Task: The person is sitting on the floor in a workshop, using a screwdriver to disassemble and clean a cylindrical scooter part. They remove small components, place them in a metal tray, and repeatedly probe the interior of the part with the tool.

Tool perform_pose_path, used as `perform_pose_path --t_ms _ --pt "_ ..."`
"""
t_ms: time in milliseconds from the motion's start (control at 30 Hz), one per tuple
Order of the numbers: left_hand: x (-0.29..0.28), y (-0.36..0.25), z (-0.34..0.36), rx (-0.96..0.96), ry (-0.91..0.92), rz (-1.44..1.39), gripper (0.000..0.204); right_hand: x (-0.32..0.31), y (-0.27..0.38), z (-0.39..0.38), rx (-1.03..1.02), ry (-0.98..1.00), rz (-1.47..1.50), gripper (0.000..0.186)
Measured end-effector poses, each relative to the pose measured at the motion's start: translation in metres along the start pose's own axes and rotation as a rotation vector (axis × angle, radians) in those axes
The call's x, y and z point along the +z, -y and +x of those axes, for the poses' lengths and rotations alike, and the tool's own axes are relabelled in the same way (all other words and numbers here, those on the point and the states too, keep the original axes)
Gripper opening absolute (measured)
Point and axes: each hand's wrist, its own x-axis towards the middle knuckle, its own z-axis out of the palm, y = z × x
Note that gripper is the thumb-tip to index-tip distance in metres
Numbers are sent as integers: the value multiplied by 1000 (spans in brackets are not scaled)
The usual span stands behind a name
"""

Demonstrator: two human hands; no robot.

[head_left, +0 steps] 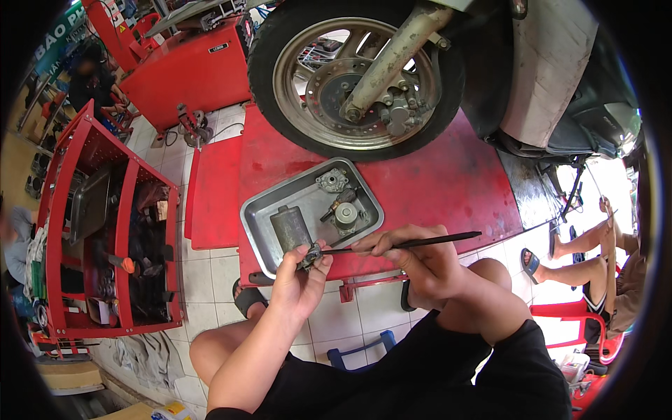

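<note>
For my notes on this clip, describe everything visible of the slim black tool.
The slim black tool is long, straight and rod-like, wider toward its right end and thinner toward the left. Its material is hard to tell. The right hand grips it partway along, covering some of it. It lies nearly level in the picture, its thin end at the small metal part in the left hand.

Left hand (pixel 299 271) held over the near edge of the red platform (pixel 448 183), palm turned up, thumb and fingertips pinched, left forearm (pixel 253 358) stretched forward, right hand (pixel 418 263) held farther right, fingers curled, right forearm (pixel 484 306) angled inward
</note>
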Motion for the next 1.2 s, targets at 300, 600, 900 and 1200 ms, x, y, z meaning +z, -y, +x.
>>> perform_pose_path --t_ms 300,600,900,1200 --pt "0 3 2 -14 17 3 30 1 0 1 -20 30 -75 19" --pt "-5 2 5 -40 26 -37 30 8 0 5 -63 0 -163 23" --pt "1 0 4 -33 8 -74 28 7 4 8 -67 49 -346 22" --pt "-3 0 4 -51 73 -53 31 9 -1 5 -121 8 -269 22"
